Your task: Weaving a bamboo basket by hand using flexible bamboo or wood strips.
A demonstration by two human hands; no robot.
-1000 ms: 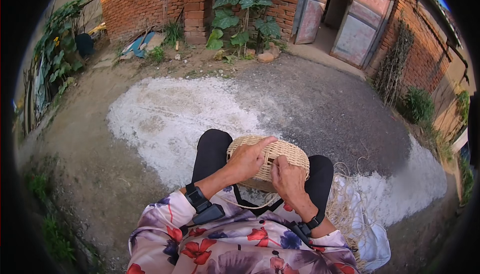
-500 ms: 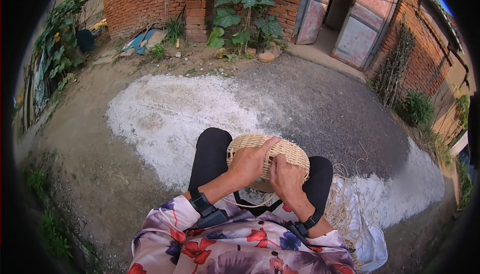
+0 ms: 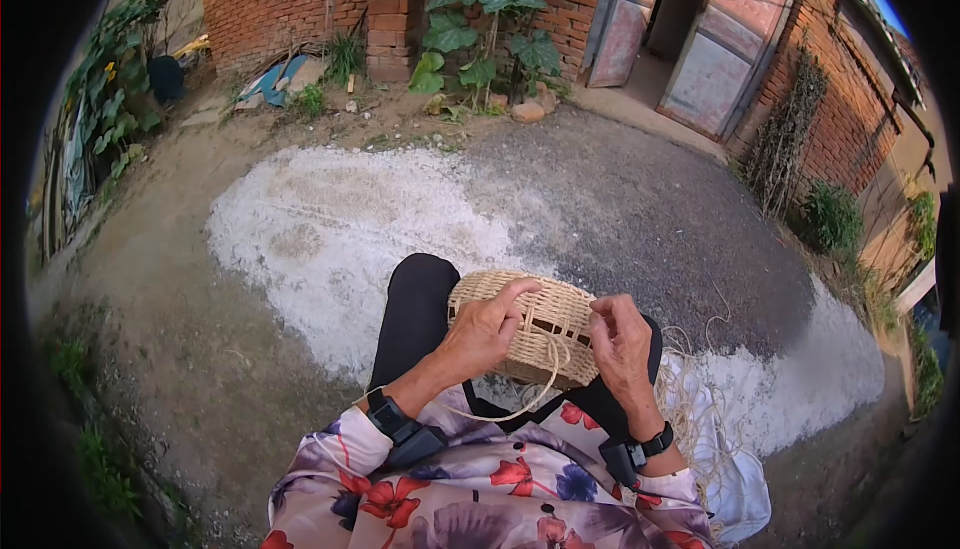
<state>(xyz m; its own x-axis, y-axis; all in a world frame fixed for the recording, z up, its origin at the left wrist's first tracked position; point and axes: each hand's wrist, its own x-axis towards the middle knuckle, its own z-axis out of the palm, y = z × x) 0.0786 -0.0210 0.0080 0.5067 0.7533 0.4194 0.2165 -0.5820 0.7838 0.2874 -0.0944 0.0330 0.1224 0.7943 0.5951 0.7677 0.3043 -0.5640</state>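
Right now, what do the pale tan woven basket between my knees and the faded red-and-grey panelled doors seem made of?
The basket looks like dried plant fibre or twisted paper cord, matte: thin strands interlace in tight rows. The doors look like painted sheet metal, worn and dull: flat panels, patchy colour; wood remains possible.

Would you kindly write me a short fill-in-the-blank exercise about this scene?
The trousers beside the basket are ____ in colour.
The shirt is printed with red and purple ____.
The doors in the brick wall stand ____, not shut.
The hand nearer the loose straw is the person's ____ one.
Missing words: black; flowers; open; right.
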